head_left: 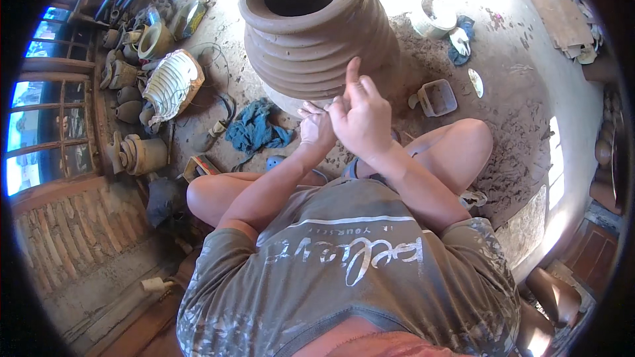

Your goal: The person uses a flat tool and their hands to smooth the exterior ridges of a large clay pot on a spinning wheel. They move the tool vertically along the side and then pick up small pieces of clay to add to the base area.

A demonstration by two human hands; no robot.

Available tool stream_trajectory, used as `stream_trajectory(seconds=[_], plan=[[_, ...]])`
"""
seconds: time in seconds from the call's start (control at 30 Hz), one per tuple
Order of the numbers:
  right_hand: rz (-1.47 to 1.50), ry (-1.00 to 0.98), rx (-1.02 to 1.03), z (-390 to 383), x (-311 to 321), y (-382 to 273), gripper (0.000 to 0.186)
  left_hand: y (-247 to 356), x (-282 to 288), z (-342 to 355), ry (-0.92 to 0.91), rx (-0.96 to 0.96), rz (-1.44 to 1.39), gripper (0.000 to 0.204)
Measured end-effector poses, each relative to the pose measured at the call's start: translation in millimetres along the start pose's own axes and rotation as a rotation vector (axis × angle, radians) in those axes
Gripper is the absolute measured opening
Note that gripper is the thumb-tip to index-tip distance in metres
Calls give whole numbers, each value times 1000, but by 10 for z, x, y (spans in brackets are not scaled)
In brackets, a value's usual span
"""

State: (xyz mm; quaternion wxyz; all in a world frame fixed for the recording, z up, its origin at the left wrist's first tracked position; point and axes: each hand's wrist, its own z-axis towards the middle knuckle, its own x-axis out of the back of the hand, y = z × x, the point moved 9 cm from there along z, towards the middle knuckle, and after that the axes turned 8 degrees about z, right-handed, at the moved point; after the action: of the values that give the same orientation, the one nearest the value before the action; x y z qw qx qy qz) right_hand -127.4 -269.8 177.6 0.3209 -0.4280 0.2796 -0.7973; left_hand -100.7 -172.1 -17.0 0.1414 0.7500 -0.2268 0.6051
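A large brown clay pot (324,39) with a wide dark mouth and ridged rings round its wall stands in front of me. My left hand (317,127) is low by the pot's near side, its visible fingers stretched toward the base; part of it is behind my right hand. Just right of it and overlapping, my right hand (362,116) has one finger pointing up before the wall, while the thumb and other fingers are drawn together. Whether anything small is between them is hidden. Contact with the pot is unclear.
Left of the pot lie a crumpled blue cloth (256,127), a white ribbed piece (173,84) and several small pots (147,154). To the right are a clear plastic tub (439,98) and a white bucket (433,16). Clay scraps litter the floor (512,132).
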Motion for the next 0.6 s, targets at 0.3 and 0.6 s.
stream_trajectory(seconds=[0.3, 0.6], plan=[[190, -179, 56, -295, 26, -32, 36, -422, 409, -330, 17, 22, -383, 44], [116, -559, 402, -852, -179, 238, 21, -109, 109, -758, -451, 143, -1460, 84]])
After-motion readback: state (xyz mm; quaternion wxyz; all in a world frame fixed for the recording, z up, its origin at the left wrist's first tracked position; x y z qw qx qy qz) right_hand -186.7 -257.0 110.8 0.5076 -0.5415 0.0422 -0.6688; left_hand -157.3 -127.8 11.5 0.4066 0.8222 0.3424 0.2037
